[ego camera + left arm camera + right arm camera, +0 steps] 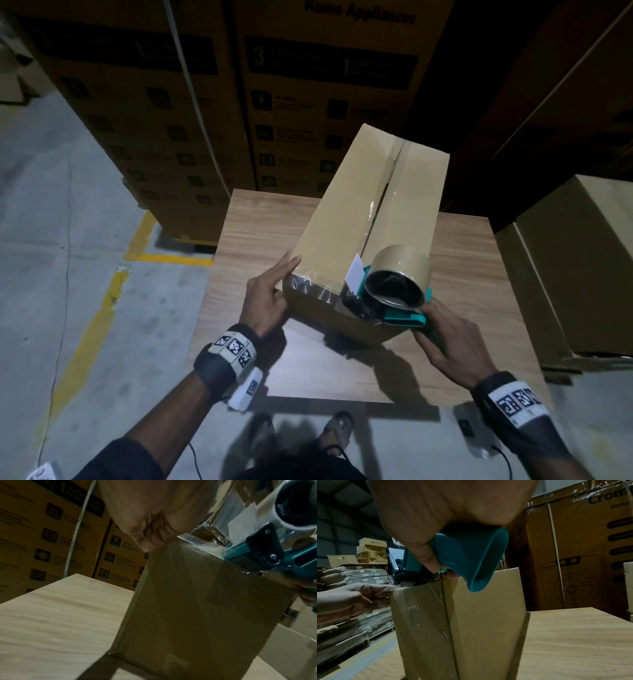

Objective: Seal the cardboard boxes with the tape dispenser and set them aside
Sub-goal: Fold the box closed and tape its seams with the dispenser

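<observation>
right hand (455, 337) grips tape dispenser (394, 291) at box (359, 219) edge; left hand (267, 298) flat, fingers straight. risk: tape tears crooked if box shifts.

Wood-grain table (260, 233) on grey concrete floor (85, 240). Bearing one cardboard box (359, 205), upright. Bare wood beneath both gripping hands.
</observation>
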`<act>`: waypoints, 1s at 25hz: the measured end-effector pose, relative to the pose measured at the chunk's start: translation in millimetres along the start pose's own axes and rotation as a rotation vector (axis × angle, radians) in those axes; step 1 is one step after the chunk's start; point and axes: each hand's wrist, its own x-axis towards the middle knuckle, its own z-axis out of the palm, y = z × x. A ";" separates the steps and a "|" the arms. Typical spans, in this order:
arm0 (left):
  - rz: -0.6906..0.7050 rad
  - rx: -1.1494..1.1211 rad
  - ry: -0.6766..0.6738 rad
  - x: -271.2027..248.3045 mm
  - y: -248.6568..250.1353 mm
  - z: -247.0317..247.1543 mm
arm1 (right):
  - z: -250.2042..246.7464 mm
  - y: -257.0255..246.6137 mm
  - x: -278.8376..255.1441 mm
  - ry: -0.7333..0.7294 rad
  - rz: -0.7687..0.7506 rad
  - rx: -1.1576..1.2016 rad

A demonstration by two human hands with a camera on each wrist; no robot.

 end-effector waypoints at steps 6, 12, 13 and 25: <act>0.512 0.688 -0.156 -11.3 -0.3 15.1 | -3.7 4.8 -6.8 -0.016 -0.015 -0.014; 0.570 0.726 -0.156 4.2 -9.9 12.7 | -30.5 12.9 -13.1 -0.052 -0.034 -0.069; 0.570 0.729 -0.148 4.0 -10.6 12.2 | -41.1 22.0 -22.5 -0.041 -0.028 -0.080; 0.724 0.798 -0.300 -27.5 50.2 121.1 | -48.9 56.3 -61.2 -0.084 0.037 -0.098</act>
